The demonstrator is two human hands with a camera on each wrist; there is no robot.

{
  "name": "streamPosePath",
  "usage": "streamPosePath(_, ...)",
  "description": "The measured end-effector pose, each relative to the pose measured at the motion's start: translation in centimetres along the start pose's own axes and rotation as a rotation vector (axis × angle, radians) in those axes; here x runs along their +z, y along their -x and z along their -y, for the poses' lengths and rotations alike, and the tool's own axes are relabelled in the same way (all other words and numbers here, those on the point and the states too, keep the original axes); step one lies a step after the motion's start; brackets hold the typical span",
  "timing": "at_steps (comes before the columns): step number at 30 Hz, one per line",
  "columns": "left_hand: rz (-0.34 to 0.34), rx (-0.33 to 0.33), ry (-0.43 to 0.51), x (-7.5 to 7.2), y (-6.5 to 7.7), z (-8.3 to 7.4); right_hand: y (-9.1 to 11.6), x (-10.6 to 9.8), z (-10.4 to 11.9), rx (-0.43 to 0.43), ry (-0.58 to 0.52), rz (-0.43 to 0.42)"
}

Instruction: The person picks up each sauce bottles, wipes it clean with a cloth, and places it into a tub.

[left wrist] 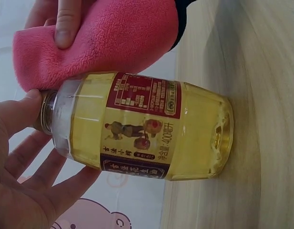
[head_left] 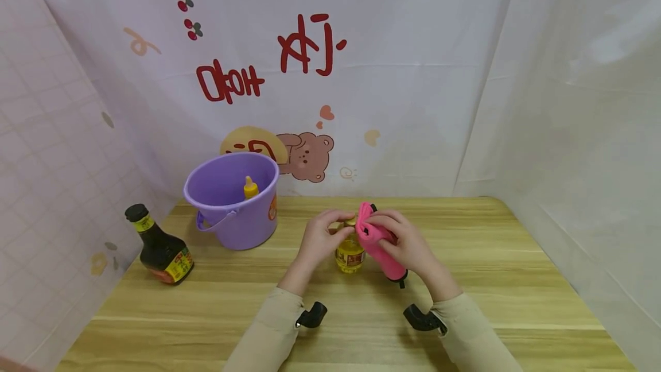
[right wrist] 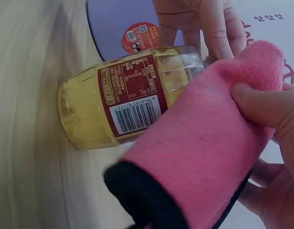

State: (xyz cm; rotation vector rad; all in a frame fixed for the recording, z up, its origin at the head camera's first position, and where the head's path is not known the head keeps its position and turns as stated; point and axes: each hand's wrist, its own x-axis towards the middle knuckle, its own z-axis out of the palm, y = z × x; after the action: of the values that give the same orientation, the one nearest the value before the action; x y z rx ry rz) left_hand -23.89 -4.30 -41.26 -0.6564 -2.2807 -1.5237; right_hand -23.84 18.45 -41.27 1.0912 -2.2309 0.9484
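A small bottle of yellow cooking oil with a red and cream label stands upright on the table in front of me. My left hand pinches its cap between thumb and fingers; the left wrist view shows the thumb on the cap. A folded pink cloth with black edging is in my right hand, the thumb pressing into its fleecy side. The cloth's upper part lies against the bottle's neck and cap. In the right wrist view the cloth hides part of the bottle.
A purple bucket stands at the back left, with a yellow-capped bottle inside. Left of it, a dark sauce bottle with a black cap stands on the wooden table. A printed curtain hangs behind.
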Motion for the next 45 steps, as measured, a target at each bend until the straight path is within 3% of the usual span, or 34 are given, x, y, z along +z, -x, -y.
streamPosePath(19, 0.016, -0.021, -0.016, -0.1, 0.0, -0.1, -0.2, 0.0, -0.8, -0.194, 0.105, -0.013)
streamPosePath(36, 0.022, -0.036, 0.007, 0.0, 0.0, 0.2, 1.3, 0.0, -1.6, -0.157, 0.077, -0.002)
streamPosePath(45, 0.012, -0.023, 0.011, 0.1, 0.0, 0.3, 2.4, 0.2, -2.3, -0.150, 0.071, 0.046)
